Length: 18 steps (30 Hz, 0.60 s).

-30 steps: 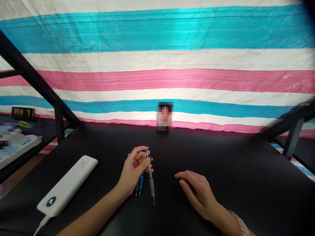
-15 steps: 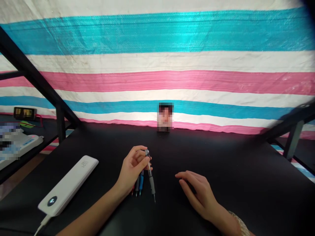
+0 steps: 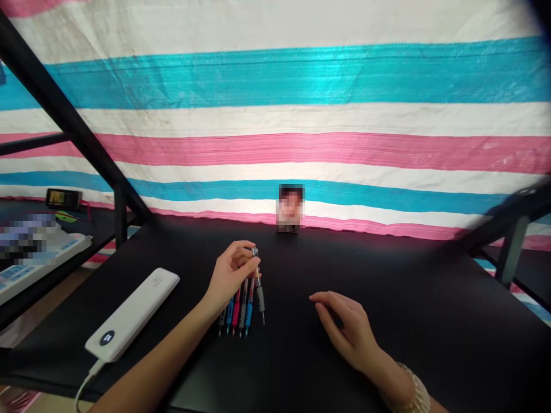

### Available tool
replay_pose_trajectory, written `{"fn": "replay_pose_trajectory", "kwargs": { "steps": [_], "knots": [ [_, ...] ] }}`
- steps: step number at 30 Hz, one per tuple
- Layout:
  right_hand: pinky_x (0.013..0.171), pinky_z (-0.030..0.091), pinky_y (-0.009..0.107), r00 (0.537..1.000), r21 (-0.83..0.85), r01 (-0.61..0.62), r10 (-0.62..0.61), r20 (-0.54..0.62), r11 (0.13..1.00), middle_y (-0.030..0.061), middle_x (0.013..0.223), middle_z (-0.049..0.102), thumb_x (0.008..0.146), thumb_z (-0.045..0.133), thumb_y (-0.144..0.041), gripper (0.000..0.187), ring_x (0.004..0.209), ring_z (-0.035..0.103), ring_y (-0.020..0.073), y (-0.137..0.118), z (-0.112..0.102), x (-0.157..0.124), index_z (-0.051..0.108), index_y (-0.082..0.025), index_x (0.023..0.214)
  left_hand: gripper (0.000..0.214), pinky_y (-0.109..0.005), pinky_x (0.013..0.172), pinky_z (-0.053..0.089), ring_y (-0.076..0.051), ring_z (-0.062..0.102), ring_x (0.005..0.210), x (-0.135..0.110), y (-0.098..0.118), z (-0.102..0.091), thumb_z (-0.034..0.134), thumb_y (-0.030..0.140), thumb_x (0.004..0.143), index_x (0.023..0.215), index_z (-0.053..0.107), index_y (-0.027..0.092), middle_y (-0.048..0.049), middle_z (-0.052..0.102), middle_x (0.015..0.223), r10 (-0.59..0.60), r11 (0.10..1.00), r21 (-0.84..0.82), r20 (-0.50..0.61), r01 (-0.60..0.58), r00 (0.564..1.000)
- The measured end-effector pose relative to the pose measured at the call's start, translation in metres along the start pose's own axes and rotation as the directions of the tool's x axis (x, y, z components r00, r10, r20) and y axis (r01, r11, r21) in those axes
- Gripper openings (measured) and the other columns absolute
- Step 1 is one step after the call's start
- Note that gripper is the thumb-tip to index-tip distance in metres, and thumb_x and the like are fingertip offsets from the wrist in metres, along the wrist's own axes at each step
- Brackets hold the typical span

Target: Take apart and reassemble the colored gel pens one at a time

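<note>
Taking the gray-grip pen point(image 3: 260, 298) as the dial's center, with twelve toward the striped tarp point(image 3: 327, 149), a power strip point(image 3: 77, 243) and a phone point(image 3: 63, 199) sit toward ten o'clock. Between eight and nine, a white power bank point(image 3: 133, 312) lies on the black bench point(image 3: 365, 258), its cable point(image 3: 84, 381) leaving the near end. Just beside the gray-grip pen, toward eight, five more pens point(image 3: 236, 312) lie in a row, upper ends partly hidden by the left hand point(image 3: 228, 275). That hand is clamped on the gray-grip pen, thumb across the clear upper barrel; the tip points to six, and I cannot tell whether it touches the bench. The pen should feel light and stiff, its smooth barrel probably slicker than the gray grip, so the grip looks the surest hold. A pixelated object point(image 3: 290, 209) stands at one. Near four, the right hand point(image 3: 346, 330) holds nothing, fingers loosely bent, well apart from the left; a pale bracelet point(image 3: 415, 393) circles its wrist.
</note>
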State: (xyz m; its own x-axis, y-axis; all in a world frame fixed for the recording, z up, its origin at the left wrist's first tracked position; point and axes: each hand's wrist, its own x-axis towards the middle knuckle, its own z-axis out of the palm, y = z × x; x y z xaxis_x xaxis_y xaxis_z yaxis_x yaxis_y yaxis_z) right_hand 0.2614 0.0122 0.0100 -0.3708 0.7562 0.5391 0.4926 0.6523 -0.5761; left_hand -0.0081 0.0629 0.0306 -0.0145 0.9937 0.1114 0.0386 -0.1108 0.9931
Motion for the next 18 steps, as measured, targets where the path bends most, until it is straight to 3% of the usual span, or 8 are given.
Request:
{"fn": "replay_pose_trajectory", "kwargs": {
  "steps": [5, 12, 15, 18],
  "knots": [
    [0.055, 0.045, 0.025, 0.998, -0.101, -0.059, 0.059, 0.001, 0.993, 0.0005, 0.071, 0.064, 0.101, 0.046, -0.023, 0.017, 0.055, 0.058, 0.0140, 0.010, -0.006, 0.006, 0.063, -0.019, 0.101, 0.032, -0.028, 0.063, 0.049, -0.017, 0.063, 0.066, 0.006, -0.009, -0.002, 0.067, 0.026, 0.083, 0.114, 0.061, 0.022, 0.0037, 0.063, 0.072, 0.042, 0.956, 0.285, 0.086, -0.064, 0.995],
    [0.056, 0.042, 0.025, 0.984, -0.249, -0.071, 0.109, 0.144, 0.966, -0.0028, 0.064, 0.059, 0.100, 0.045, -0.027, 0.020, 0.054, 0.057, 0.0145, 0.032, -0.010, 0.032, 0.063, -0.019, 0.105, 0.028, -0.038, 0.083, 0.047, -0.025, 0.059, 0.086, 0.008, -0.024, -0.003, 0.067, 0.022, 0.078, 0.106, 0.068, 0.023, -0.0009, 0.068, 0.082, 0.137, 0.772, 0.592, 0.201, -0.232, 0.970],
    [0.062, 0.045, 0.027, 0.971, -0.347, -0.068, 0.142, 0.193, 0.935, 0.0004, 0.074, 0.067, 0.098, 0.046, -0.023, 0.025, 0.062, 0.063, 0.0171, 0.052, -0.004, 0.050, 0.061, -0.018, 0.117, 0.025, -0.040, 0.085, 0.047, -0.027, 0.058, 0.090, 0.008, -0.030, -0.003, 0.069, 0.020, 0.075, 0.100, 0.069, 0.022, -0.0035, 0.068, 0.087, 0.161, 0.695, 0.659, 0.245, -0.286, 0.956],
    [0.070, 0.048, 0.028, 0.963, -0.444, -0.070, 0.177, 0.203, 0.893, 0.0071, 0.100, 0.071, 0.097, 0.046, -0.021, 0.041, 0.083, 0.068, 0.0211, 0.072, 0.002, 0.072, 0.051, -0.017, 0.137, 0.021, -0.042, 0.086, 0.046, -0.028, 0.058, 0.093, 0.008, -0.033, -0.003, 0.066, 0.019, 0.078, 0.099, 0.070, 0.022, -0.0060, 0.069, 0.093, 0.183, 0.630, 0.709, 0.259, -0.316, 0.948]
  ]
}}
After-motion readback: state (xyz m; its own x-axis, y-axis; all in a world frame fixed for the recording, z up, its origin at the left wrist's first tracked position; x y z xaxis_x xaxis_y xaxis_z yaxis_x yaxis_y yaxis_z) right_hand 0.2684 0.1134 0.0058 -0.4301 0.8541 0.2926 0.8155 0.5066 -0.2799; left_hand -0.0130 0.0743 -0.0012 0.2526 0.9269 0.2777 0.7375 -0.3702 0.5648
